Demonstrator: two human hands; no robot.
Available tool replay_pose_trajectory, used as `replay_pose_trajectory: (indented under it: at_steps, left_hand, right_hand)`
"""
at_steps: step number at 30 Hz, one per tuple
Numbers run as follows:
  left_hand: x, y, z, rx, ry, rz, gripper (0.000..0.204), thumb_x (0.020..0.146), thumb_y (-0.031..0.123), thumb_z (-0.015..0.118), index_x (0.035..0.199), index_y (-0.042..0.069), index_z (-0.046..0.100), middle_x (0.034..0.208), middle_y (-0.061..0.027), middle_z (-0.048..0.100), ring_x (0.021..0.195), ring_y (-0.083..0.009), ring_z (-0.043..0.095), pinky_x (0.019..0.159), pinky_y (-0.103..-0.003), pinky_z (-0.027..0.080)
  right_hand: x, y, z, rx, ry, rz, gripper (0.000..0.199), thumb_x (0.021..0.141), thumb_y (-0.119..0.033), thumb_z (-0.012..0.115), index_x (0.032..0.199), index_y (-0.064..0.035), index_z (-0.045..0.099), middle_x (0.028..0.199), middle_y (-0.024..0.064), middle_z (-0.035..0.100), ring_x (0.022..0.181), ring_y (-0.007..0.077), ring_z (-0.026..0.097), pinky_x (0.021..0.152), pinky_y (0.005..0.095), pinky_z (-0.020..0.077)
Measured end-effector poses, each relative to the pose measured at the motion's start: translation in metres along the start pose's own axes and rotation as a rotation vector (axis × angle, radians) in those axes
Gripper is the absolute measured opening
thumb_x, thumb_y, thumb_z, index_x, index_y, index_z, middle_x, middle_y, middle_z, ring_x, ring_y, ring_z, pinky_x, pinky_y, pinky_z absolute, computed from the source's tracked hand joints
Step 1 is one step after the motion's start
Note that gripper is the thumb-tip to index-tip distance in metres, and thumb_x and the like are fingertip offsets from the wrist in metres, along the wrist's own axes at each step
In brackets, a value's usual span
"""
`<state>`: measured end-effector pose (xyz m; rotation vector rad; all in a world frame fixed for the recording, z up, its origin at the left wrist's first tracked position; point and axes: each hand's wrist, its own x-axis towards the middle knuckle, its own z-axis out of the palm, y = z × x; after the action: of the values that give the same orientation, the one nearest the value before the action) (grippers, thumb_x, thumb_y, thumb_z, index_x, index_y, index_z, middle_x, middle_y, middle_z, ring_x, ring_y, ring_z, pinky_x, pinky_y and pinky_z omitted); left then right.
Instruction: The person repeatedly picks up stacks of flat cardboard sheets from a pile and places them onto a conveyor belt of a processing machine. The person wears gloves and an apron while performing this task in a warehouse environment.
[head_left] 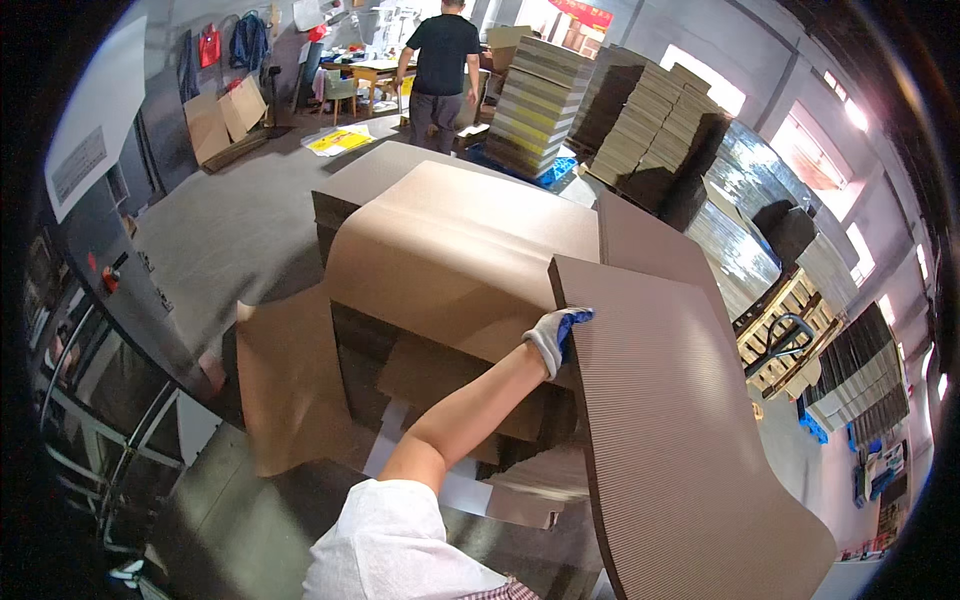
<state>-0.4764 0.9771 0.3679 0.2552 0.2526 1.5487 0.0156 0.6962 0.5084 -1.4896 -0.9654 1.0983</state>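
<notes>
My left hand (558, 335), in a light work glove with a blue palm, grips the left edge of a bundle of corrugated cardboard sheets (680, 410). The bundle slants down toward me on the right, its lower end curving outward. Beyond it lies a large stack of brown cardboard sheets (480, 215), the top ones bending over the near side. Another brown sheet (290, 380) hangs at the left of that stack. My right hand does not show.
A person (440, 70) in a black top stands with their back to me near a work table (370, 68). Tall cardboard stacks (540, 100) rise on a blue pallet behind. A wooden pallet (800, 320) leans at right. Metal machinery (110, 430) stands at left.
</notes>
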Motion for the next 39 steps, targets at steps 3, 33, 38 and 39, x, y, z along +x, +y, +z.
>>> replay_pose_trajectory:
  at_steps: [3,33,38,39]
  left_hand:
    - [-0.036,-0.013,0.0,-0.115,-0.069,0.138,0.021,0.093,0.014,0.057,0.109,0.001,0.061,0.108,-0.0142,0.066,0.092,-0.0229,0.064,0.084,-0.033,0.053]
    - [-0.537,-0.375,0.154,0.379,-0.403,-0.547,0.045,0.079,-0.006,0.056,0.122,0.007,0.052,0.117,-0.0103,0.059,0.101,-0.0237,0.061,0.082,-0.032,0.053]
    - [-0.587,-0.48,0.206,0.24,-0.607,-0.858,0.047,0.085,0.002,0.059,0.13,0.006,0.046,0.116,-0.0101,0.058,0.102,-0.0247,0.059,0.087,-0.035,0.052]
    - [-0.587,-0.5,0.198,0.231,-0.611,-0.9,0.048,0.086,0.002,0.059,0.131,0.006,0.045,0.117,-0.0101,0.057,0.102,-0.0248,0.059,0.087,-0.035,0.051]
  right_hand:
    - [-0.015,-0.002,-0.008,-0.051,-0.026,-0.055,0.043,0.086,-0.036,0.065,0.11,-0.001,0.059,0.101,0.0183,0.064,0.083,0.0269,0.065,0.066,0.0357,0.0539]
    - [-0.689,0.109,-0.222,-0.84,1.035,-0.373,0.047,0.077,-0.024,0.076,0.108,0.0084,0.061,0.108,0.027,0.061,0.094,0.0342,0.062,0.081,0.039,0.0521]
    - [-0.883,0.21,-0.224,0.021,1.454,0.157,0.029,0.086,-0.01,0.058,0.112,0.0003,0.063,0.104,0.0117,0.065,0.094,0.0238,0.063,0.084,0.03,0.0498]
    - [-0.876,0.204,-0.209,0.009,1.504,0.186,0.028,0.088,-0.01,0.055,0.112,0.0005,0.063,0.105,0.0121,0.065,0.094,0.0234,0.063,0.085,0.03,0.0498]
